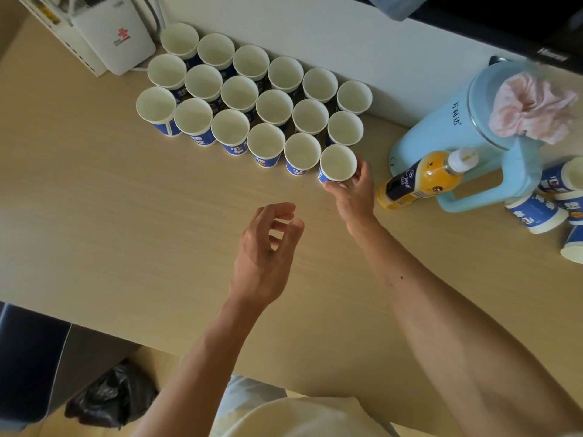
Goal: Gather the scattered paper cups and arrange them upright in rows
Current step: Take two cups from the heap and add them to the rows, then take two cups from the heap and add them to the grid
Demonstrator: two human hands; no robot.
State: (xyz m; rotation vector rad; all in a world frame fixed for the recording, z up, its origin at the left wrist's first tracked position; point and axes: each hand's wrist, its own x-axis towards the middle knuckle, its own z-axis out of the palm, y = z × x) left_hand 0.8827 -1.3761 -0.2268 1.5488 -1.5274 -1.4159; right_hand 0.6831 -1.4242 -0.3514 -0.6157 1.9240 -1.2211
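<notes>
Worktop: a pale wood-grain worktop (126, 231) is filling most of the frame and running up to a white wall along the top.
Rows of cups: white paper cups (273, 107) with blue printed sides are standing upright, mouths open to the camera, in three slanting rows of six across the upper middle of the frame, with their rims nearly touching.
Held cup: the held cup (338, 162) is sitting upright at the right end of the nearest row, just beside its neighbour. Whether its base is touching the worktop cannot be told.
Right hand: the right hand (355, 190) is reaching in from the lower right and grasping the held cup, with fingers and thumb curling round its lower side.
Left hand: the left hand (265, 257) is hovering over bare worktop in the centre of the frame. Its fingers are loosely curled and it is holding nothing.
Loose cups: several loose cups (534, 212) are lying on their sides at the right edge, well apart from the rows.
Kettle: a light blue kettle (457, 127) is standing at the upper right, with a crumpled pink cloth (533, 105) resting on its top.
Bottle: a bottle of orange drink (419, 181) is leaning tilted against the front of the kettle.
White box: a white box (116, 36) with a red logo is standing at the upper left, beside the far end of the rows.
Floor: a black bag (110, 395) is lying at the lower left, below the worktop's edge.
</notes>
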